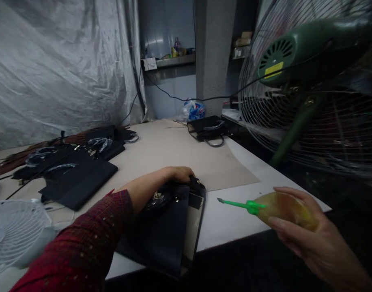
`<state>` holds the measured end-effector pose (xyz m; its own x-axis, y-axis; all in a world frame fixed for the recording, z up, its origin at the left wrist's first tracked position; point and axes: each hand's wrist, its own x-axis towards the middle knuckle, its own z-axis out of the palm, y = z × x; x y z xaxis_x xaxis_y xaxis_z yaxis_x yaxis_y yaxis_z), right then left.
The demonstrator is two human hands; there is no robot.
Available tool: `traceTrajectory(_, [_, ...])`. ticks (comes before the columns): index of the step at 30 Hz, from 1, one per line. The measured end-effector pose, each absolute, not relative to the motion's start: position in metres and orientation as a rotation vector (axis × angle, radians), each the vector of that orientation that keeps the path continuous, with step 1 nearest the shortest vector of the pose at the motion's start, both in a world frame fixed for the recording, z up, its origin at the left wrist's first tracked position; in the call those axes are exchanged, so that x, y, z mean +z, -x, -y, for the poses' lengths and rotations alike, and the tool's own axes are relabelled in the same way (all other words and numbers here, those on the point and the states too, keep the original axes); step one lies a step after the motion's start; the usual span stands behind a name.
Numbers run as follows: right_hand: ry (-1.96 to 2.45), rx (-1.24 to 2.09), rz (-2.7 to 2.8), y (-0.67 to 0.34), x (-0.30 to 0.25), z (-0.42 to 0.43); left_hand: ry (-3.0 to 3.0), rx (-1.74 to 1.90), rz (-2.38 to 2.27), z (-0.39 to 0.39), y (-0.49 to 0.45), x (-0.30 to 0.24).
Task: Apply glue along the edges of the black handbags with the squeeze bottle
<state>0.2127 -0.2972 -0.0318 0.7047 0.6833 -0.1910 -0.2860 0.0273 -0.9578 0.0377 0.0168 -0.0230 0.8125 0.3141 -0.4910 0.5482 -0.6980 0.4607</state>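
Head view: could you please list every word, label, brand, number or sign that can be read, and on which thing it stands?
No text can be read clearly here.
Yellow label on the green fan motor: too blurred to read.
Blue and red markings on the plastic bag: too small and blurred.
Containers on the back shelf: too small to tell whether they bear text.

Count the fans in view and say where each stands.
2: a large green fan at the right, and a small white fan at the lower left.
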Motion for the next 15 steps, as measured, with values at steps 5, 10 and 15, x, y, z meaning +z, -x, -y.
traceTrajectory(5, [1.512,0.636,0.487,-0.205,-0.025,0.27,-2.302,-0.436,-0.677,-0.014,-0.026,-0.037])
traceTrajectory(10, [1.625,0.439,0.915,-0.209,-0.032,0.246,-2.25,-0.334,-0.738,-0.01,-0.024,-0.04])
traceTrajectory(15, [1.642,0.346,1.207,-0.242,-0.06,0.221,-2.157,-0.295,-0.728,-0.012,-0.023,-0.049])
